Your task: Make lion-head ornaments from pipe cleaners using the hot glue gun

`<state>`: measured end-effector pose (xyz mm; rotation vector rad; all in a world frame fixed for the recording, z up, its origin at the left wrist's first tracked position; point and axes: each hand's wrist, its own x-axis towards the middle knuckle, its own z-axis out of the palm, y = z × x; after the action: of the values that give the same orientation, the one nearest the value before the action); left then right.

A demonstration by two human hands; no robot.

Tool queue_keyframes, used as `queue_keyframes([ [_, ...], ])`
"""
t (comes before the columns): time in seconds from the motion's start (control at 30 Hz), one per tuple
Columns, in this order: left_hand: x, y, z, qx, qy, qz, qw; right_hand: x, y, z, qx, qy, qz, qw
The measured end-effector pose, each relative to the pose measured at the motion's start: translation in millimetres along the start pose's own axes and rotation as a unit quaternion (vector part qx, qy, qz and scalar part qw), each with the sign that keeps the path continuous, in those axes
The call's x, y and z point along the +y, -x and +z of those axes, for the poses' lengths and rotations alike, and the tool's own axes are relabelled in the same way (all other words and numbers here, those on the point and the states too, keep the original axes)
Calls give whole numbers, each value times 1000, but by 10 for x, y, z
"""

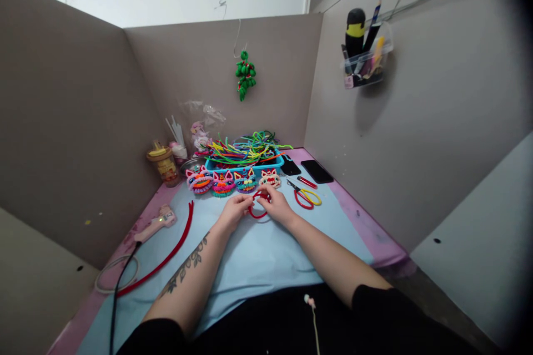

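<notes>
My left hand [234, 211] and my right hand [277, 205] meet at the middle of the light blue mat [258, 255], both pinched on a red pipe cleaner [257, 212] bent into a loop. Just beyond my fingers stands a row of several colourful pipe-cleaner animal faces [233, 181]. Behind them a blue tray [245, 166] holds a heap of loose pipe cleaners in many colours.
Red and yellow scissors [307, 196] lie right of my hands, two dark phones [316, 171] beyond them. A pink glue gun [156, 223], its cable and a long red curved band [166, 255] lie left. A jar [164, 163] stands at the back left. Partition walls surround the desk.
</notes>
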<state>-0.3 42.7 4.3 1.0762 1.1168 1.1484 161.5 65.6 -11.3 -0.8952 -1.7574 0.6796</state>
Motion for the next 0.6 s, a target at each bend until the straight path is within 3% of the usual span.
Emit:
queue_keyframes([
  [0.13,-35,-10,-16,-20,-24,22,999,-31,1,-12,-16,52,-52,997],
  [0.4,33,18,-6,-29,57,-21,998,-14,-10,-33,4,85,-65,994],
  [0.6,56,36,-5,-10,7,-26,1000,-56,-15,-36,41,113,-63,991],
])
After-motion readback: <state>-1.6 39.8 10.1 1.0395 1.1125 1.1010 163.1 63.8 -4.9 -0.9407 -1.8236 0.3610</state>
